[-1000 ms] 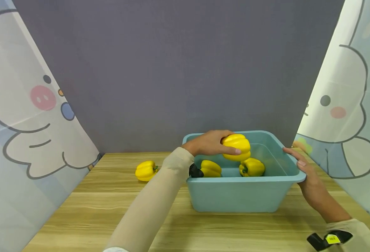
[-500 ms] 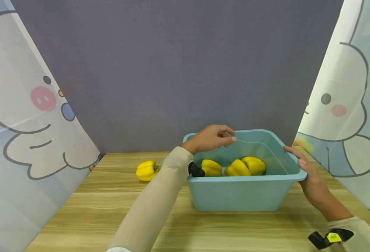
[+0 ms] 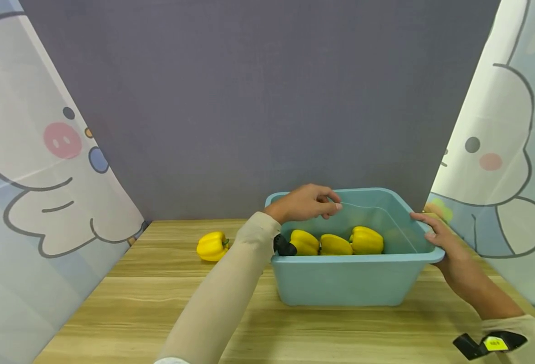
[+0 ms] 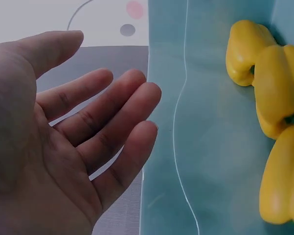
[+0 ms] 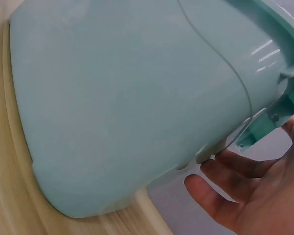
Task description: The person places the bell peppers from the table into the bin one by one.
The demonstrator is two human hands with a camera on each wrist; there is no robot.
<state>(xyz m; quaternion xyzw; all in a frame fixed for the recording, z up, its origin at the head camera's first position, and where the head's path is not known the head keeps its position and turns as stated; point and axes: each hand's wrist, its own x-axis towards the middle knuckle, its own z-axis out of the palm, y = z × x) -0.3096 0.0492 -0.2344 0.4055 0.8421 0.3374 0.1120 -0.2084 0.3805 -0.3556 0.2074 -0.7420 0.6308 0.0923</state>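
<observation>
Over the left part of a light blue plastic tub, my left hand hovers with nothing in it; its fingers are relaxed and spread in the left wrist view. Below lie three yellow bell peppers in the tub: one at left, a middle bell pepper and a right bell pepper, all close together. My right hand holds the tub's right rim, thumb over the edge. Its fingers curl under the rim along the outer wall in the right wrist view.
Another yellow bell pepper lies on the wooden table, left of the tub and beyond my left forearm. A grey panel stands behind the table, with cartoon-printed curtains at both sides.
My left hand held a bell pepper over the tub a second ago, then let go. That pepper dropped inside and shifted slightly left between the other two. My right hand stays at the rim.
</observation>
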